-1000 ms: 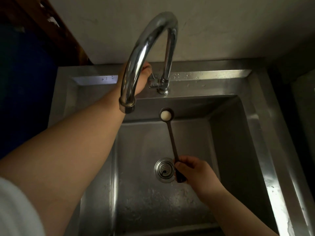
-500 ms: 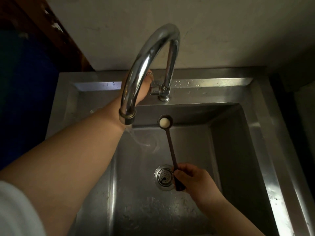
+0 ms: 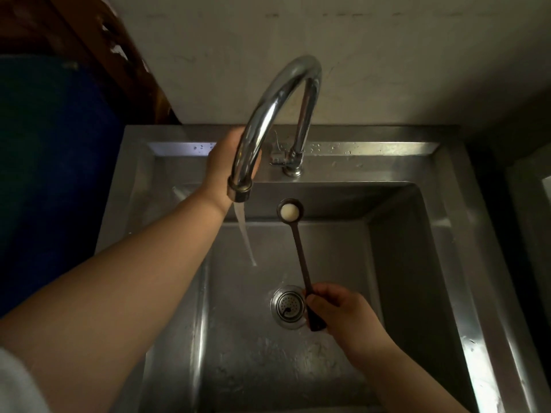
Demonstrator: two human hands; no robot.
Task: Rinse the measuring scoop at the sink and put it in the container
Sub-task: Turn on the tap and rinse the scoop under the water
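Note:
My right hand (image 3: 348, 318) is shut on the lower end of a dark, long-handled measuring scoop (image 3: 300, 253). Its small round bowl (image 3: 288, 211) points toward the back of the steel sink (image 3: 447, 234) and holds a whitish lump. Water (image 3: 245, 236) runs from the curved chrome faucet (image 3: 268, 114) and falls just left of the scoop bowl without touching it. My left hand (image 3: 222, 162) is at the back rim, partly hidden behind the spout, a little left of the tap handle (image 3: 278, 158). Its fingers are hidden. No container is in view.
A round drain strainer (image 3: 287, 307) sits in the sink floor beside my right hand. A dark blue object (image 3: 44, 174) and a wooden frame (image 3: 119, 55) stand to the left, a plain wall (image 3: 387, 70) behind, and a grey surface (image 3: 530, 204) to the right.
Water has started and grown into a full stream. My left hand has shifted left, away from the tap handle. The scoop and my right hand stay where they were.

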